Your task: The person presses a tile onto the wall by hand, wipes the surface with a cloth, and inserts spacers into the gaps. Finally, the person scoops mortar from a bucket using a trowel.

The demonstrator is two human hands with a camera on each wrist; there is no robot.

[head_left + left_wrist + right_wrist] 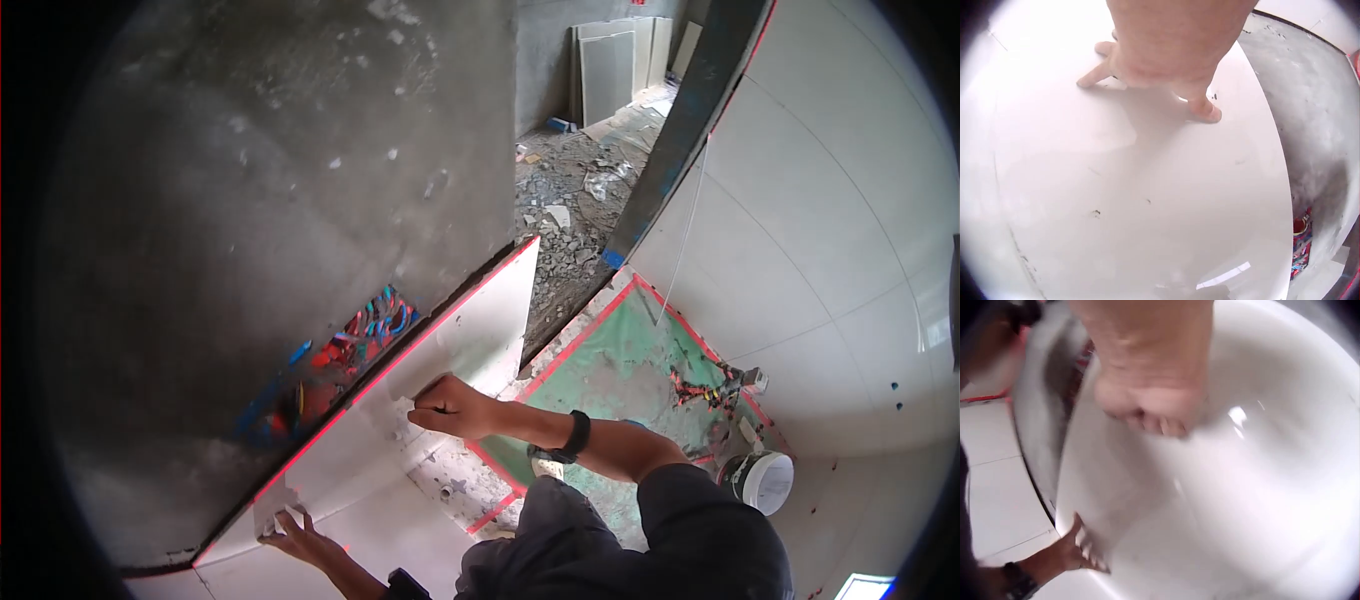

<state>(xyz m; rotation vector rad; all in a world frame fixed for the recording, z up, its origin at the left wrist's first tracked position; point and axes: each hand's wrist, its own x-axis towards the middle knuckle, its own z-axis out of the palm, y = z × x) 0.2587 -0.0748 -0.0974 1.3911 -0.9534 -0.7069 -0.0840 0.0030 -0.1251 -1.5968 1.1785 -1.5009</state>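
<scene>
The big white tile (pixel 480 320) stands against the grey wall (pixel 250 200), under both hands. The left hand (pixel 298 540) is released and flat, fingers spread, pressing on the near end of the tile. The right hand (pixel 450 405) is clenched to a fist, grasping nothing, with its knuckles on the tile farther along. I judge the tile is being knocked into place. The next move calls for even taps while the left hand steadies it. The tile is glossy, with a few dark specks.

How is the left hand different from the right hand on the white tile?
The left hand lies flat with fingers spread; the right hand is curled into a fist. The left hand is by the tile's near corner, the right hand nearer its middle. Both seem to touch the tile.
</scene>
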